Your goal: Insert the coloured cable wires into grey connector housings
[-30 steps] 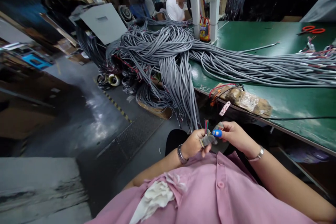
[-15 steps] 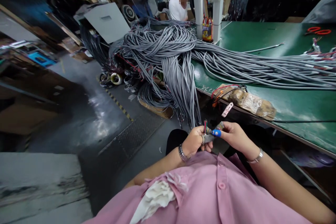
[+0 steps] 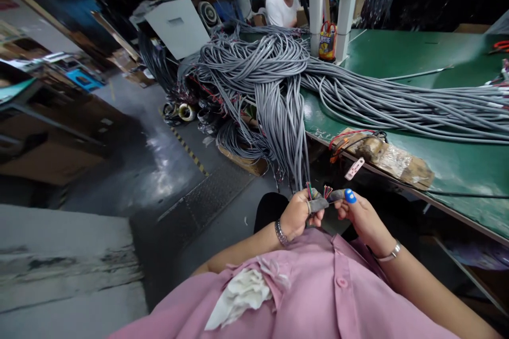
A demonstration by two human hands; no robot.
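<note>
My left hand [image 3: 296, 216] is closed in front of my lap, its thumb in a grey finger cover, pinching the end of a cable. Thin coloured wires [image 3: 327, 191] fan out just past its thumb tip, and more red and green wires [image 3: 309, 189] stick up behind the fingers. A short distance to the right, my right hand [image 3: 361, 217] is pinched closed, with a blue cover [image 3: 350, 196] on its thumb and a grey one on the index finger. A thin strand seems to run from its fingertips toward the left hand. The fingers hide most of the cable.
A large heap of grey cables [image 3: 254, 61] lies on the green table [image 3: 397, 50] and hangs over its edge. A taped wooden block [image 3: 397, 161] sits at the near edge. Across the table is a person in a white shirt [image 3: 280, 8]. A grey cabinet [image 3: 177, 26] stands left.
My right hand has drawn away to the right from the left hand, leaving a gap. The fanned coloured wires now show between them. The whole view has shifted slightly.
</note>
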